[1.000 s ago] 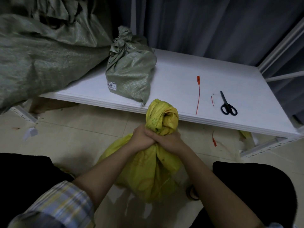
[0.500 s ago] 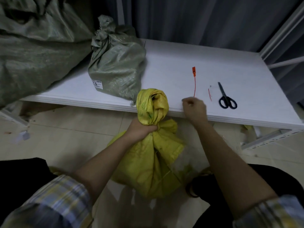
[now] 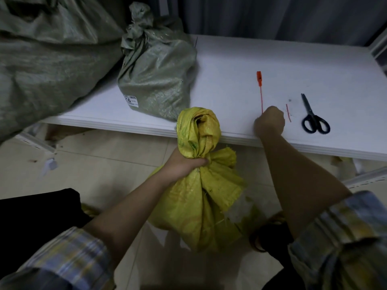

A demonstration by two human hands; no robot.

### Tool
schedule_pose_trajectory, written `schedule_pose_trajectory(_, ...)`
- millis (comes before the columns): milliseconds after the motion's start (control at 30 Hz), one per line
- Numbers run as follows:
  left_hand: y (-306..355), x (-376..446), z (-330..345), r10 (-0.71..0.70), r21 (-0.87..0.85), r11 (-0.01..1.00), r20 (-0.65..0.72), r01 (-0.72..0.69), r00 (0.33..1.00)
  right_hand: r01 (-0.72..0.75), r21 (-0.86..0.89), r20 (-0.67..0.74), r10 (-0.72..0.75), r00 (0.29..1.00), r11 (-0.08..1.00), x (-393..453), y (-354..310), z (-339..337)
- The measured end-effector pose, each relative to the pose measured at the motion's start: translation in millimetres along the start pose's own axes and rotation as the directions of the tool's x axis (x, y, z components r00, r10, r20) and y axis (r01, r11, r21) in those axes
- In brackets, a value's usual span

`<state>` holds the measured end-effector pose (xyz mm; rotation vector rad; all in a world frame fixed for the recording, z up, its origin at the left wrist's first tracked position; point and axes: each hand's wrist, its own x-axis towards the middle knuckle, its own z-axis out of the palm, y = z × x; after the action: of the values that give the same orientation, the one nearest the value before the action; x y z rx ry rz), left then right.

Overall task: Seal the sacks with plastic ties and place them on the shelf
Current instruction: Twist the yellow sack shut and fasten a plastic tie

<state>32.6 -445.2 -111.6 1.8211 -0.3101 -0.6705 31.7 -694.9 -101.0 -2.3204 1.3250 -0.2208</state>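
Left hand (image 3: 184, 164) clenched round twisted neck of yellow sack (image 3: 201, 195), upright on floor just before shelf (image 3: 230, 65). Right hand (image 3: 269, 120) curled at near end of red tie (image 3: 260, 88) on shelf; actual pinch unclear. Scissors (image 3: 313, 117) near. Green sack (image 3: 157, 74) on shelf.

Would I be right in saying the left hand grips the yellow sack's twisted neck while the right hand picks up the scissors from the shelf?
Not quite: in the head view the right hand is at the red plastic tie, not the scissors, which lie untouched on the shelf. The left hand does grip the yellow sack.
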Motion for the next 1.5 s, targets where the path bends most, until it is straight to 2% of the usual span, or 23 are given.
schedule_pose_trajectory(133,-2,-6,1,0.0,0.003,1.0,0.004,0.0,1.0,-0.009,0.107,0.001,0.009,1.0,0.994,-6,0,-6)
schedule_pose_trajectory(267,-6,-19,0,-0.006,0.002,1.0,0.014,0.006,1.0,0.123,0.283,-0.022,-0.121,0.992,0.951,-34,-1,-11)
schedule_pose_trajectory(400,-6,-39,-1,0.013,0.001,1.0,0.016,-0.013,1.0,0.191,0.358,0.154,-0.26,0.953,0.914,-73,4,-17)
schedule_pose_trajectory(500,-11,-58,0,0.045,0.019,0.999,0.016,-0.045,0.999,0.198,0.418,0.207,-0.305,0.929,0.887,-105,7,-19)
schedule_pose_trajectory(667,-28,-84,4,0.094,0.06,0.994,0.011,-0.094,0.996,0.35,0.396,0.177,-0.444,0.878,0.849,-149,14,-19)
schedule_pose_trajectory(767,-32,-97,3,0.141,0.089,0.986,0.011,-0.141,0.99,0.427,0.351,0.221,-0.516,0.827,0.834,-168,25,-17)
schedule_pose_trajectory(967,-33,-115,2,0.173,0.06,0.983,0.0,-0.173,0.985,0.498,0.411,0.251,-0.62,0.743,0.763,-193,44,-11)
schedule_pose_trajectory(1267,-31,-112,1,0.215,0.031,0.976,-0.069,-0.214,0.974,0.431,0.391,0.401,-0.572,0.715,0.813,-217,39,-13)
schedule_pose_trajectory(1400,-30,-105,0,0.196,0.036,0.981,-0.089,-0.193,0.977,0.402,0.366,0.395,-0.531,0.75,0.84,-216,37,-10)
schedule_pose_trajectory(1500,-31,-96,1,0.158,0.044,0.987,-0.112,-0.154,0.981,0.446,0.293,0.372,-0.53,0.762,0.846,-213,39,-15)
